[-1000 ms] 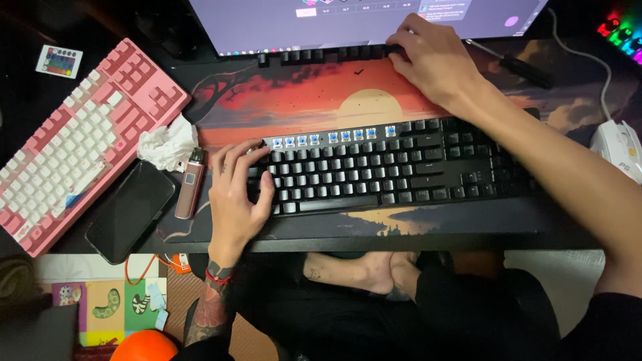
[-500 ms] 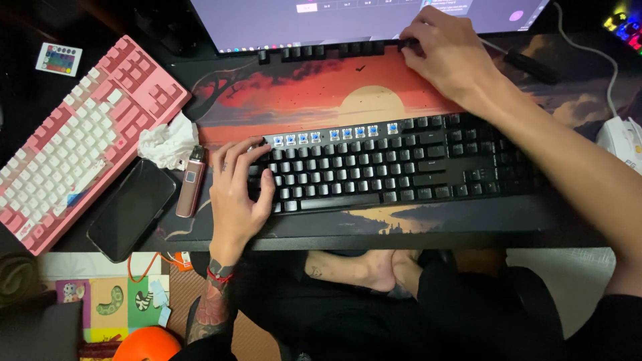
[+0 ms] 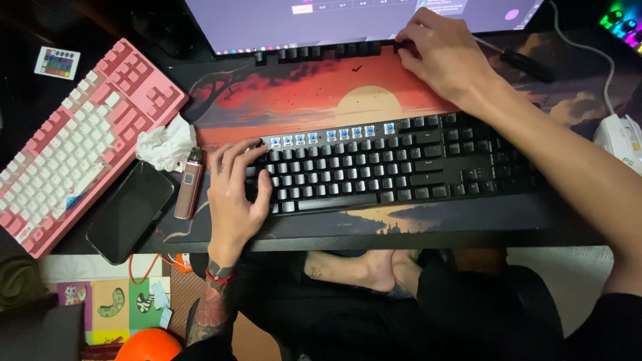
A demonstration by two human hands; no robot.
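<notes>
Black keyboard (image 3: 401,164) lies lengthwise on a sunset-print desk mat (image 3: 281,100), near the front edge of the desk. Top row partly stripped: several switches with blue stems stand bare from the left end toward the middle; remaining keys capped in black. Left hand (image 3: 234,194) rests palm down on the keyboard's left end, fingers spread and lightly curled over the keys, gripping nothing. Right hand (image 3: 445,57) is well apart from it, past the keyboard's far edge, at the right end of a row of loose black keycaps (image 3: 321,53) lined up just under the monitor (image 3: 361,20); its fingertips are bent down onto the last caps, but whether they pinch one I cannot tell. Forearm crosses above the keyboard's right half. Left of the keyboard: slim pink-brown device (image 3: 188,184), crumpled tissue (image 3: 164,144), dark phone (image 3: 130,210), and a pink keyboard (image 3: 73,137) set at a slant. White mouse (image 3: 622,137) at far right.
</notes>
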